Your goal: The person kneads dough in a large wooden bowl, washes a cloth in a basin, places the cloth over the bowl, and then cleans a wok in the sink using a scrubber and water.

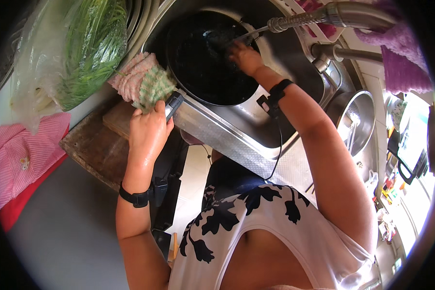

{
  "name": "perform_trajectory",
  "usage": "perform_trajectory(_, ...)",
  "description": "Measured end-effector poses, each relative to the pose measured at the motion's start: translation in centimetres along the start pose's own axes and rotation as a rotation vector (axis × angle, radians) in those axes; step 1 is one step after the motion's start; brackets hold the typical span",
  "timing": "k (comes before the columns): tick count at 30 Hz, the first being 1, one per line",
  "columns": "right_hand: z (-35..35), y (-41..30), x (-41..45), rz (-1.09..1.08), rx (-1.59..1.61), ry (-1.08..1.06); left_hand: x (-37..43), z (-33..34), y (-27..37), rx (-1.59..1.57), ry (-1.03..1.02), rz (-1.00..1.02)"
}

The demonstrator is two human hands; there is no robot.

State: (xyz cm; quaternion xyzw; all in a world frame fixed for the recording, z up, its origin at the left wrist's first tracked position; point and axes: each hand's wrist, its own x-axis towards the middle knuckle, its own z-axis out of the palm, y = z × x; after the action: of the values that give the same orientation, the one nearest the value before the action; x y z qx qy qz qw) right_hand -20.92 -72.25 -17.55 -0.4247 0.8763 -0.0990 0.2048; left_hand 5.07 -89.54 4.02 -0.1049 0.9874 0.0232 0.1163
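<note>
A dark round pan lies in the stainless steel sink. Over the pan's right inner side is my right hand, its fingers spread beside a thin stream of water from the faucet; nothing shows in its grasp. My left hand is at the sink's left front edge, with its fingers around a dark handle at the pan's rim. A fluffy pink and green cloth lies just beyond that hand, touching its fingertips. Whether the hand also grips the cloth is unclear.
Leafy greens in a plastic bag lie at upper left, above a pink checked cloth. A worn wooden board is left of my left forearm. A metal pan stands right of the sink. A purple towel hangs at upper right.
</note>
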Motion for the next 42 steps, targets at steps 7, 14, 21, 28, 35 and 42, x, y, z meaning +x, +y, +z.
perform_trajectory(7,0.9,2.0,-0.1,0.019,0.030,0.065,0.1,0.1,-0.2,0.036,0.006,0.008)
perform_trajectory(14,1.8,3.0,-1.5,-0.029,-0.017,-0.040,0.2,0.1,-0.1,0.018,0.029,0.028)
perform_trajectory(21,-2.3,-3.0,-6.4,-0.215,0.405,-0.472,-0.2,0.4,-0.4,0.001,0.019,0.020)
perform_trajectory(28,-2.1,0.0,-5.0,-0.196,-0.061,-0.355,0.2,0.2,-0.2,-0.003,0.040,0.006)
perform_trajectory(35,-1.7,-6.7,-5.0,-0.347,0.691,-0.395,0.0,0.4,-0.2,-0.014,0.035,0.009)
perform_trajectory(42,0.8,-9.6,2.4,-0.313,0.523,0.171,0.0,0.4,-0.2,-0.007,0.045,0.015)
